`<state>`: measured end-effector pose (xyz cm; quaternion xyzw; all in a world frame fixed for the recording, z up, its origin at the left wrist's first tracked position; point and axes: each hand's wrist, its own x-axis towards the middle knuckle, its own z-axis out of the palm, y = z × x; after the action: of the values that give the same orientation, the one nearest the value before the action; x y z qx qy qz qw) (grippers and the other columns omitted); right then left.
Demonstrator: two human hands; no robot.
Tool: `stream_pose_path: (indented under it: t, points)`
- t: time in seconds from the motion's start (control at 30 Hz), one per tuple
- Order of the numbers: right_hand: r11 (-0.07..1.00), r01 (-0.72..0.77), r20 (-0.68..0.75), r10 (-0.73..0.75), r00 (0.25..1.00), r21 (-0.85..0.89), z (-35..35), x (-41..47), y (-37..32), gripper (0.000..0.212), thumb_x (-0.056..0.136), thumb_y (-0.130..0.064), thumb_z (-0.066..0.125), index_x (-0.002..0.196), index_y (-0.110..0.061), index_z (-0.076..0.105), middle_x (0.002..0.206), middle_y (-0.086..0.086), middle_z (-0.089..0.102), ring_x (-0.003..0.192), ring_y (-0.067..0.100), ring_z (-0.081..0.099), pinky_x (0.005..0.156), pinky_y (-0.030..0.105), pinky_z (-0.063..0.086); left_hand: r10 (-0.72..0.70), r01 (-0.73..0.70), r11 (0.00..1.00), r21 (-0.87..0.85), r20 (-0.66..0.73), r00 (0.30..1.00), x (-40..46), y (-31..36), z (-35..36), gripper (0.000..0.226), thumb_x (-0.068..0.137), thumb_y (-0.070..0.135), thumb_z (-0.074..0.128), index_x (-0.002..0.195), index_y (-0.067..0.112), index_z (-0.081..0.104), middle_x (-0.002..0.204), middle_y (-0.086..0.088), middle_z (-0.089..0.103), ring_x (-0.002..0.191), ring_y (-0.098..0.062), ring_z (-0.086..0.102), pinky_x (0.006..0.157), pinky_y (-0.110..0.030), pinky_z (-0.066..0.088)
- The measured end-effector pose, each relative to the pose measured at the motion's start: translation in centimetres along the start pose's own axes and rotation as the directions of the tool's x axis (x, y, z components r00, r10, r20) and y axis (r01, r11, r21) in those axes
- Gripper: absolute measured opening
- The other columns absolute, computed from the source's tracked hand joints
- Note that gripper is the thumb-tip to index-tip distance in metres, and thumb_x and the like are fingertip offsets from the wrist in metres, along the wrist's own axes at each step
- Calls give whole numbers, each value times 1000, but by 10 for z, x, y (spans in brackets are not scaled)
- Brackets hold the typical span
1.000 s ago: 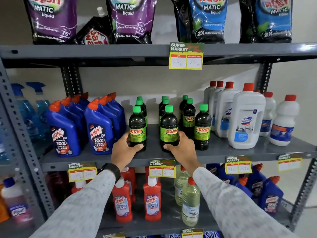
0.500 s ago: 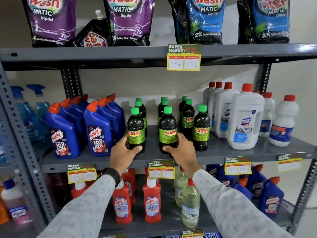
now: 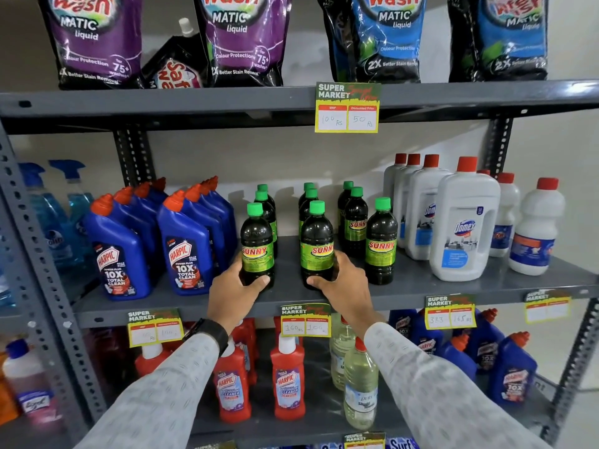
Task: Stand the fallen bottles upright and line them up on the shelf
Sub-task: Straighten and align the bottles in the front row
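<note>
Dark Sunny bottles with green caps stand upright in three rows on the middle grey shelf [image 3: 421, 286]. My left hand [image 3: 233, 293] grips the base of the front left Sunny bottle [image 3: 256, 244]. Around the base of the front middle Sunny bottle [image 3: 317, 241] my right hand [image 3: 343, 283] is wrapped. A third front Sunny bottle [image 3: 381, 241] stands untouched just right of my right hand. More Sunny bottles [image 3: 356, 218] stand behind in each row. Every one I can see is upright.
Blue Harpic bottles [image 3: 186, 244] crowd the left of the shelf, white Domex bottles [image 3: 463, 222] the right. Blue spray bottles [image 3: 48, 212] stand at far left. Detergent pouches [image 3: 246, 40] fill the upper shelf. Red Harpic bottles [image 3: 288, 380] and clear bottles [image 3: 359, 387] stand below. Price tags [image 3: 346, 108] hang from shelf edges.
Both hands stay on the same two front Sunny bottles, which have barely shifted. The view has drifted slightly.
</note>
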<state>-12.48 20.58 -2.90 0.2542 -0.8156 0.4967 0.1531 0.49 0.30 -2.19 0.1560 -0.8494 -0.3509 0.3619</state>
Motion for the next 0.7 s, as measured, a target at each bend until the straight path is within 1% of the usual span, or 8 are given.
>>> stream_pose_path:
  t: [0.1, 0.2, 0.27, 0.33, 0.43, 0.53, 0.63, 0.7]
  points:
    - [1000, 29, 25, -29, 999, -6, -7, -3, 0, 92, 78, -53, 82, 153, -20, 42, 118, -6, 72, 104, 11, 65, 93, 34, 55, 118, -107, 934, 342, -11, 993, -13, -5, -4, 66, 96, 58, 47, 150, 22, 37, 129, -5, 67, 115, -24, 65, 89, -35, 54]
    - [996, 89, -91, -89, 992, -2, -23, -9, 4, 70, 90, -41, 76, 150, -16, 50, 119, -1, 74, 104, 9, 70, 93, 34, 59, 122, -116, 827, 551, 25, 992, -23, -14, -2, 72, 102, 59, 21, 148, 9, 43, 147, -15, 56, 138, -27, 52, 108, -39, 47]
    - [989, 146, -265, -145, 953, -16, -38, -12, 11, 43, 94, -30, 72, 134, -18, 63, 100, -9, 74, 86, -3, 68, 81, 24, 59, 127, -130, 753, 645, 51, 991, -26, -17, 2, 76, 101, 56, 12, 142, 6, 52, 145, -16, 57, 139, -27, 50, 114, -37, 41]
    - [979, 200, -432, -197, 880, -38, -56, -11, 22, 28, 94, -15, 70, 122, -19, 66, 90, -15, 67, 82, -6, 64, 76, 16, 53, 132, -134, 713, 689, 57, 990, -27, -17, 6, 77, 101, 53, 10, 132, 6, 61, 138, -16, 63, 133, -27, 56, 114, -37, 42]
    - [982, 185, -520, -176, 836, -37, -81, -5, 42, 33, 91, -12, 69, 121, -21, 58, 104, -6, 59, 91, 8, 60, 83, 34, 56, 111, -116, 703, 702, 53, 992, -28, -19, 8, 73, 102, 50, 13, 125, 6, 67, 131, -15, 68, 125, -27, 62, 111, -39, 45]
    - [997, 39, -424, -9, 906, 62, -94, 5, 60, 53, 86, -27, 81, 132, -23, 52, 121, -1, 59, 105, 17, 60, 93, 47, 56, 93, -112, 699, 706, 66, 994, -29, -18, 8, 68, 103, 47, 15, 119, 8, 69, 124, -13, 71, 116, -26, 65, 106, -41, 49]
    - [991, -120, -172, 128, 977, 56, -100, 18, 69, 89, 73, -46, 91, 145, -17, 47, 136, 3, 64, 119, 18, 61, 101, 42, 52, 79, -102, 699, 708, 65, 995, -30, -16, 8, 63, 103, 43, 19, 116, 7, 70, 121, -14, 72, 114, -27, 67, 104, -42, 50]
    - [988, -152, -101, 154, 983, 20, -99, 23, 71, 97, 67, -50, 93, 145, -16, 47, 134, 3, 67, 114, 15, 62, 96, 34, 51, 69, -99, 697, 710, 71, 995, -30, -15, 8, 63, 104, 43, 20, 115, 7, 71, 121, -14, 72, 113, -27, 67, 104, -42, 50]
